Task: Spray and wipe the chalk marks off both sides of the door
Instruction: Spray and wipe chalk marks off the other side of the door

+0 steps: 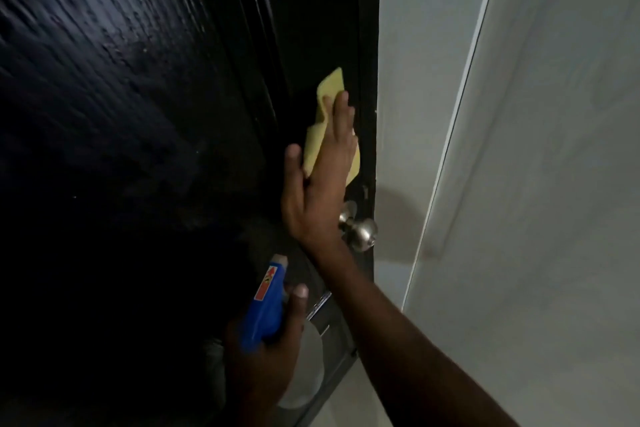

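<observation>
1. The black door [138, 114] fills the left of the view, its face wet-looking.
2. The right hand [318, 184], fingers straight, presses a yellow cloth [325, 104] flat on the door just above the metal knob [363, 232].
3. The left hand [266, 357] grips a blue spray bottle [265, 305] lower down.

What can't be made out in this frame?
- Chalk marks: none can be picked out in the head view; the door is dark and glary.
- Door face under the yellow cloth: hidden by the cloth and right hand.
- Spray bottle body: hidden by the left hand; label too small.
</observation>
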